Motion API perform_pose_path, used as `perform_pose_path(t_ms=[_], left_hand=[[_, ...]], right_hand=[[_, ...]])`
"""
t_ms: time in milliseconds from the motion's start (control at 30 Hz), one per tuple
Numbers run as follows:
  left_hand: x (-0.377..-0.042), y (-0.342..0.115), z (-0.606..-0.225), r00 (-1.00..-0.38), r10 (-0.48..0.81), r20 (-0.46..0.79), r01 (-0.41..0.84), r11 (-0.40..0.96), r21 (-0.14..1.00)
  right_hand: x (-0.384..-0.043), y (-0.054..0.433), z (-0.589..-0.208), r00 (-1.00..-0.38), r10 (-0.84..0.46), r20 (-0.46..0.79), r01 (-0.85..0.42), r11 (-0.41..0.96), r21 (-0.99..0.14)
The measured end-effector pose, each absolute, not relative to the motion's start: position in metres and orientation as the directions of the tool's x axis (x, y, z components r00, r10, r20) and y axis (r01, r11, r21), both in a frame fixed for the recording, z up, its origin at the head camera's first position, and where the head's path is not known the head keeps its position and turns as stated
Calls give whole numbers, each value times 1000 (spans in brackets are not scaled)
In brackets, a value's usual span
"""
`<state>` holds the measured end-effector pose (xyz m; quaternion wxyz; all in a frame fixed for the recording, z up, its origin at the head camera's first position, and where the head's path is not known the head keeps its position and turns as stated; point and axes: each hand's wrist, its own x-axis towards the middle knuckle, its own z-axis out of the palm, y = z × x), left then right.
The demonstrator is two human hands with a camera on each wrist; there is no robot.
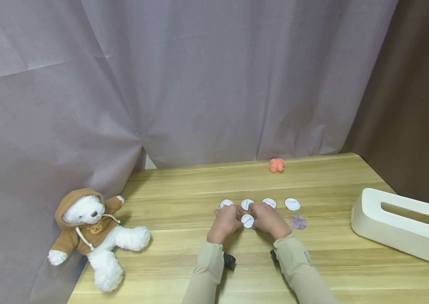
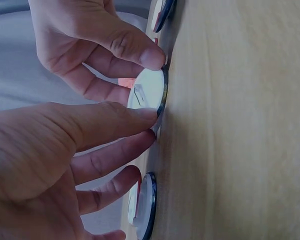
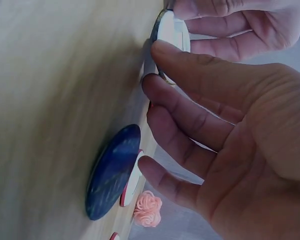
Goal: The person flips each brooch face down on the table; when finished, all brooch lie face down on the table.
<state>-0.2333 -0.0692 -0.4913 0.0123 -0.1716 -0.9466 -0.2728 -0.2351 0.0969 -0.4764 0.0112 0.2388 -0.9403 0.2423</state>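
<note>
Between my two hands a round pin-back button badge [image 1: 247,221] is held with its white back and metal pin [image 2: 139,95] facing up, tilted close over the table. My left hand [image 1: 225,222] pinches its left edge between thumb and fingertips. The right hand [image 1: 270,219] pinches the opposite edge the same way. Just beyond the hands, badges lie white side up in a row: one [image 1: 226,203] at the left, partly behind my left fingers, two in the middle [image 1: 269,202], and one [image 1: 292,204] at the right. A purple patterned badge [image 1: 298,221] lies right of my right hand.
A white plush bear [image 1: 102,240] in a brown hoodie sits at the table's left edge. At the right stands a cream tissue box [image 1: 400,228] with a slot on top. A small coral flower-shaped thing [image 1: 277,165] lies near the back edge, before the grey curtain [image 1: 214,84].
</note>
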Motion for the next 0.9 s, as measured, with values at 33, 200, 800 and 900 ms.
perform_pose_path(t_ms=[33,200,800,900], left_hand=[[-234,-69,-491,-942,318,111,329,799,504],[-234,-69,-489,-936,330,122,347,808,475],[-234,-62,-489,-928,341,152,369,775,514],[-234,-60,-489,-927,335,167,370,755,542]], right_hand=[[-235,96,-476,-885,-445,135,-455,771,-445],[-237,94,-476,-899,-428,98,-426,794,-433],[-235,105,-477,-905,-409,114,-416,798,-436],[-233,110,-477,-909,-401,117,-408,796,-447]])
